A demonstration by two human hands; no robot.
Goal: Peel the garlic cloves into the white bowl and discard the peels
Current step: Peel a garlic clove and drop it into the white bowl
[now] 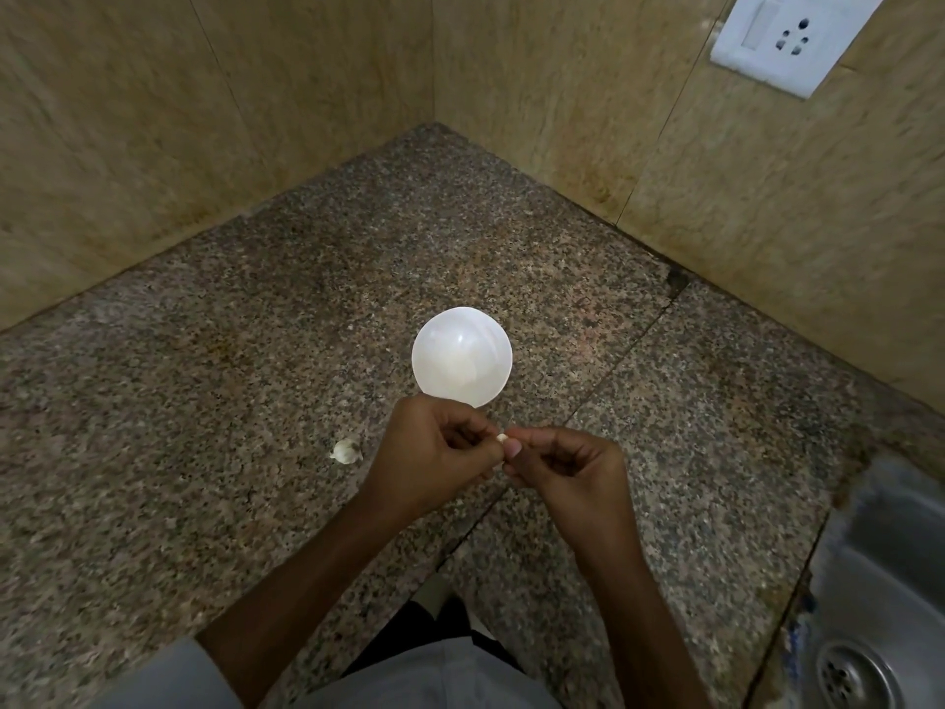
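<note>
**Both hands pinching one garlic clove just in front of the white bowl**

Person stands at a speckled granite counter (255,309) in a tiled corner. Both hands are raised over the counter and meet in the middle. Left hand (434,452) has its fingers curled, with thumb and fingertips pinching a small pale garlic clove (501,438). Right hand (567,465) is curled too, thumb and forefinger pinched on the same clove from the other side. Only a small bit of the clove shows between the fingertips; can't tell how much skin is on it.

White bowl (462,371) sits on the counter just beyond the hands, upright, with its near rim partly covered by the left knuckles. The inside looks glossy and overexposed, so I can't tell what is in it.

A second piece of garlic (346,451), with papery skin on it, lies on the counter left of the left hand, apart from hand and bowl.

Steel sink (879,580) with its drain is at the lower right edge. White switch-and-socket plate (790,35) is on the wall at upper right.
</note>
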